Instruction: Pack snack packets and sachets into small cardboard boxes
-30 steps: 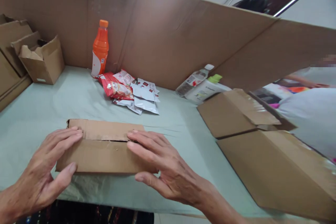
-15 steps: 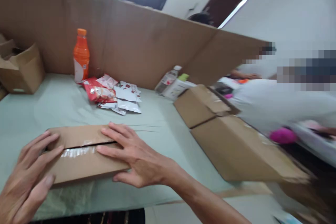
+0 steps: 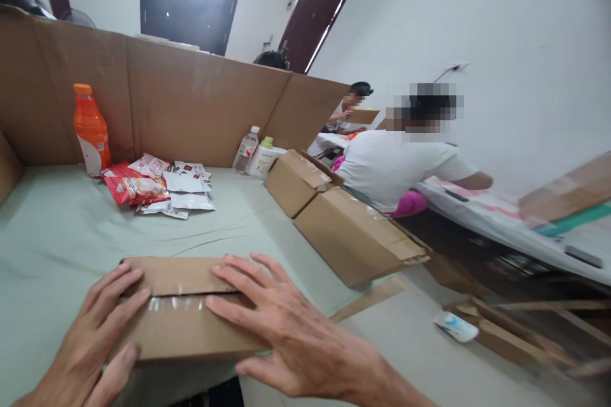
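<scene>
So the cardboard box is at the lower left-of-centre of the frame, on the pale green tabletop, with 2 hands on it. Left hand is at the box's left end, fingers a bit apart and laid over the top, thumb down by the near left corner. Right hand is spread wider, fingertips across the top at the right end, thumb low by the near edge. Neither looks clenched round anything; can't tell how hard they're pushing. The far flap and near flap lie almost flat, with a thin dark gap between them and shiny bits like tape along the near edge. I'd call the step in hand steadying the box and holding those 2 flaps down. Next move, imo, calls for even pressure from both sides so the edges sit level and neither flap pops up. Nothing's crowding it: the red packet, white sachets and orange bottle sit further back, middle to upper left, and 2 more cartons are right of centre.
</scene>
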Demonstrator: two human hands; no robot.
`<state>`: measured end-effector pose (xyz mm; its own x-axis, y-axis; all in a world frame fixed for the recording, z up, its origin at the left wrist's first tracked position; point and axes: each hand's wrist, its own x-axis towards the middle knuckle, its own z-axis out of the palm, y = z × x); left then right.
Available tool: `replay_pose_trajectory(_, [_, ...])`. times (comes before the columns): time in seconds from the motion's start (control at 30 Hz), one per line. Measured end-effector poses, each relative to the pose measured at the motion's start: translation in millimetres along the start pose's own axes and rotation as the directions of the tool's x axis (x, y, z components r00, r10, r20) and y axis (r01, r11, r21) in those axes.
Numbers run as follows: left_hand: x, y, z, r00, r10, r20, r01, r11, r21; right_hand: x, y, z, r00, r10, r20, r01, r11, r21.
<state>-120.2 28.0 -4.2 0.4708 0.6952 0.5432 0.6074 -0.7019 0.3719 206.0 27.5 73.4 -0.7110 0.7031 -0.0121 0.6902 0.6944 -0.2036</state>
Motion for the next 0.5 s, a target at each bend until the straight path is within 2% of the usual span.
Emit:
replay_pose_trajectory(0.13, [45, -8, 25, 0.991, 0.136, 0.021, -0.130, 0.976, -0.176, -17, 21, -4, 0.992, 0.116, 0.047, -0.119, 0.991, 0.057])
replay_pose_trajectory(0.23, [61, -14, 34, 0.991, 0.131, 0.023, -0.121, 0.958, -0.258, -12, 28, -3, 0.982, 0.161, 0.097, -0.170, 0.980, 0.100])
replay_pose_trajectory(0.4, [62, -21, 31, 0.994, 0.079, 0.080, -0.059, 0.972, -0.226, -13, 24, -6, 0.979, 0.178, 0.097, -0.186, 0.980, 0.076])
replay_pose_trajectory(0.5, [51, -32, 38, 0.997, 0.010, 0.080, 0.001, 0.990, -0.139, -30, 43, -3, 0.965, 0.258, 0.044, -0.261, 0.963, 0.067])
